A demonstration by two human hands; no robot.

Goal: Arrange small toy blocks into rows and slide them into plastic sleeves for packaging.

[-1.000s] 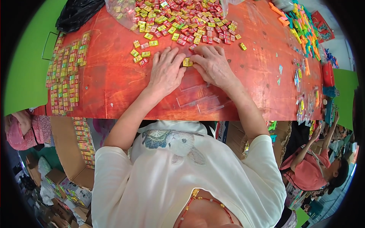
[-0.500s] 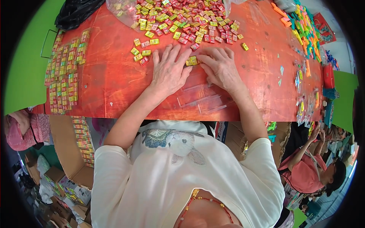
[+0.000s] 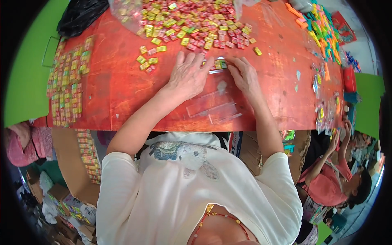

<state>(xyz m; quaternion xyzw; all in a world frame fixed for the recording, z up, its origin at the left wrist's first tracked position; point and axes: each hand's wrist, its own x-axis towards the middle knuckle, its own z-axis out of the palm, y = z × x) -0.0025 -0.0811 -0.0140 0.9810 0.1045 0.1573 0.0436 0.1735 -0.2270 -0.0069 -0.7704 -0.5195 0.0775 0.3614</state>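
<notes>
Between my two hands, just above the red tabletop, is a short row of small yellow and green boxes (image 3: pixel 221 64) with a shiny pale edge along it. My left hand (image 3: pixel 188 76) has its fingers and thumb closed at the left end, covering part of the row. At the right end, my right hand (image 3: pixel 244 76) pinches with bent fingers and thumb. Nearer to me lie clear plastic trays (image 3: pixel 223 114), thin and hard to make out. Beyond my hands spreads a heap of little red and yellow boxes (image 3: pixel 196 24); a few loose ones (image 3: pixel 143 59) sit left of it.
Packed rows of boxes (image 3: pixel 67 90) line the table's left side, below a black plastic bag (image 3: pixel 81 16). Colourful plastic pieces (image 3: pixel 324 32) are piled at the far right, with small clear packets (image 3: pixel 320 114) nearer. A co-worker (image 3: pixel 326 179) sits at the right.
The row between my hands has shifted slightly right and now shows a shiny edge. My right fingers have drawn in at its end. A small pale translucent patch now shows near the trays.
</notes>
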